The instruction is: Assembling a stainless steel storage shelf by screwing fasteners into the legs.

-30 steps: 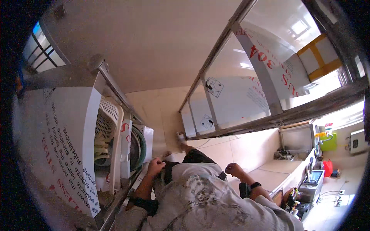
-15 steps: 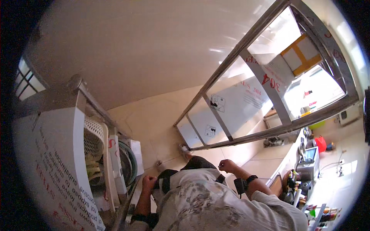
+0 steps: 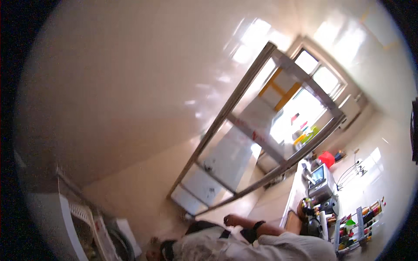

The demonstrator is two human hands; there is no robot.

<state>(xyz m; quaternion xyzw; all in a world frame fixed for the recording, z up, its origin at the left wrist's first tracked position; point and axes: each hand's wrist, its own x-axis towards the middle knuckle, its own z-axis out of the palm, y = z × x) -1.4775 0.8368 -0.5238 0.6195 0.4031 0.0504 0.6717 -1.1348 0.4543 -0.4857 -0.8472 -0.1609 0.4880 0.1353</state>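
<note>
One tall metal rack point(image 3: 257, 138) stands ahead of you, its long axis slanting lower left to upper right, nearer your curled, apparently empty right hand point(image 3: 230, 220) than your blurred left hand point(image 3: 152, 252), its grip unreadable.

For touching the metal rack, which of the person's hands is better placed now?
Probably the right hand: in the picture it appears nearer the metal rack, with nothing visibly held. The left hand, blurred at the picture's lower border, is closer to the white box.
</note>
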